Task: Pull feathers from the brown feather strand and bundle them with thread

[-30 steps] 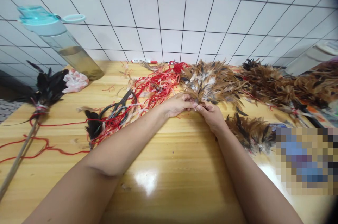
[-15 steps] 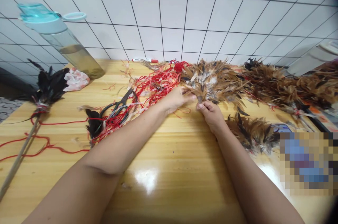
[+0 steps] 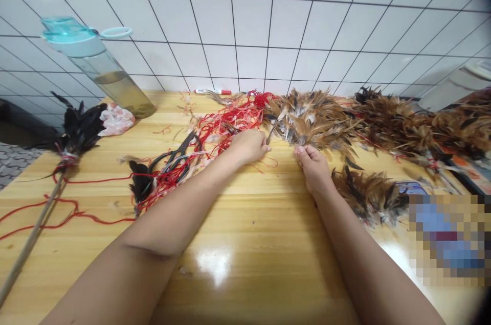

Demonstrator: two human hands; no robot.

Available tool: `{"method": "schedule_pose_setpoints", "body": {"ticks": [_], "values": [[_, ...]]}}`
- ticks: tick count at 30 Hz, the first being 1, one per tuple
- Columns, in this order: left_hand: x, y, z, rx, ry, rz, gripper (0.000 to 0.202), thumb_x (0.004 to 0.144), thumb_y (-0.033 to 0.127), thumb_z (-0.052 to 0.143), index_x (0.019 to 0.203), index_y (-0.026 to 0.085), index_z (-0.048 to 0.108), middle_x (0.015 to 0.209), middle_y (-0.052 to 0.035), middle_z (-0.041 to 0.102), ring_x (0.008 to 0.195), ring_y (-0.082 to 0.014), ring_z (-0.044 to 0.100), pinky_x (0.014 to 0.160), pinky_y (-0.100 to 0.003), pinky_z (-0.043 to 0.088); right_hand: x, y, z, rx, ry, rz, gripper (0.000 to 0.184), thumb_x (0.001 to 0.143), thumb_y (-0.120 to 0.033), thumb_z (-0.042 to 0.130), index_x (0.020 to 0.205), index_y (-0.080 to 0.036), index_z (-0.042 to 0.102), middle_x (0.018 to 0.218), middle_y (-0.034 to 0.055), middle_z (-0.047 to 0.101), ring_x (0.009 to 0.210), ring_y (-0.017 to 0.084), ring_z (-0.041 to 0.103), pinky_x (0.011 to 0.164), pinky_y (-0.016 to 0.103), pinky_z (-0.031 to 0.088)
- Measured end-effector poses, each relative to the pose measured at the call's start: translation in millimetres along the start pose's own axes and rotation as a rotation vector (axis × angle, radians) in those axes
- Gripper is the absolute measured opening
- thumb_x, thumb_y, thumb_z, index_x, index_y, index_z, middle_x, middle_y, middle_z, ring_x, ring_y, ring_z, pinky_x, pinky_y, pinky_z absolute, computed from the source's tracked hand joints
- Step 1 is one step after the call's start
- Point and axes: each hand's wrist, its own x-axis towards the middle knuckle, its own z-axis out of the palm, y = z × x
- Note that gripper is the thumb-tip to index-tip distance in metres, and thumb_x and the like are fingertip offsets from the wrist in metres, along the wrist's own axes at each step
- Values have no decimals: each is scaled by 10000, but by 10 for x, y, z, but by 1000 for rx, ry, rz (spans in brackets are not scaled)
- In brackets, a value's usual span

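A dense bundle of brown, cream and black rooster feathers (image 3: pixel 310 118) lies on the wooden table (image 3: pixel 245 233). My right hand (image 3: pixel 312 167) pinches quills at the bundle's lower edge. My left hand (image 3: pixel 249 146) sits just left of the bundle, its fingers closed, with nothing visible in them. A thin quill points up from near those fingertips, apart from them. A tangle of red string and thread (image 3: pixel 232 123) lies beyond my left hand.
Black-handled scissors (image 3: pixel 172 159) lie in the red thread beside a dark feather tuft (image 3: pixel 141 182). Further feather bundles (image 3: pixel 399 125) (image 3: pixel 370 194) lie right. At left are a black-feathered stick (image 3: pixel 79 133), cloth (image 3: pixel 116 119), and a water bottle (image 3: pixel 103 69). Tiled wall behind.
My left hand has drawn back from the feather bundle, leftward and toward me. My right hand stays at the bundle's lower edge. The view has shifted slightly.
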Motion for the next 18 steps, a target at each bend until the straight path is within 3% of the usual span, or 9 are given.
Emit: {"method": "schedule_pose_setpoints", "body": {"ticks": [2, 6, 11, 15, 18], "values": [[-26, 53, -10, 51, -38, -58, 196, 668, 317, 686, 573, 182, 580, 634, -74, 596, 709, -242, 593, 715, -332, 415, 1, -3, 7, 64, 18, 39, 334, 719, -525, 605, 662, -201, 543, 553, -45, 441, 530, 105, 347, 528, 252, 297], [-45, 104, -32, 8, -68, -101, 256, 584, 149, 696, 454, 179, 478, 589, -93, 577, 814, -302, 622, 792, -365, 427, 0, -11, 15, 77, 25, 59, 335, 705, -519, 623, 652, -198, 543, 540, -53, 414, 526, 101, 319, 525, 251, 280], [-42, 77, -25, 16, -38, -38, 221, 622, 102, 618, 489, 177, 459, 580, -72, 569, 753, -239, 607, 742, -314, 429, -2, -5, 12, 55, 27, 59, 325, 704, -509, 627, 657, -194, 561, 538, -53, 417, 525, 102, 317, 536, 254, 282], [-38, 97, -23, -377, 42, 133, 27, 724, 162, 552, 704, 166, 536, 676, -12, 588, 634, -125, 539, 628, -234, 404, 1, 15, 19, 76, 42, 54, 300, 692, -481, 635, 661, -187, 581, 562, -41, 456, 547, 104, 354, 556, 252, 302], [-47, 168, -6, -805, -70, 42, 57, 755, 174, 552, 761, 157, 498, 645, 11, 575, 565, -80, 513, 558, -190, 392, 5, 29, 31, 90, 45, 53, 291, 669, -466, 649, 643, -182, 593, 587, -26, 506, 578, 111, 402, 579, 254, 329]]}}
